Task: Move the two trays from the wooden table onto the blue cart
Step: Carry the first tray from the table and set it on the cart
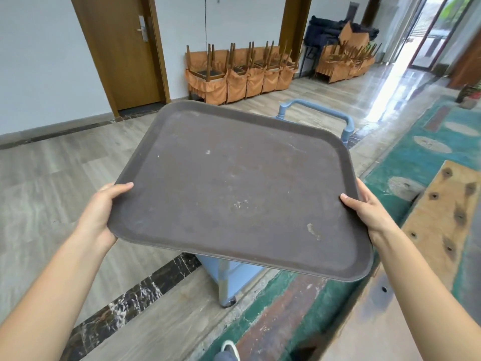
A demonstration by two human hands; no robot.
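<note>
Tray (pixel 234 188) between both hands, left hand (pixel 104 209) and right hand (pixel 369 207) gripping opposite edges, above blue cart (pixel 315 110)

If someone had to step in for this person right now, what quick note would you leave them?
Left hand: gripping the left edge of the brown tray, thumb on top.
Right hand: gripping the right edge the same way.
The tray is empty and held in the air, tilted, over the blue cart, which it mostly hides; the cart's handle shows beyond it and a leg with a wheel below.
The wooden table is at the right.
Done: this tray is off the table.
Left: set it down on the cart. The second tray is not in view, so check where it is.
</note>
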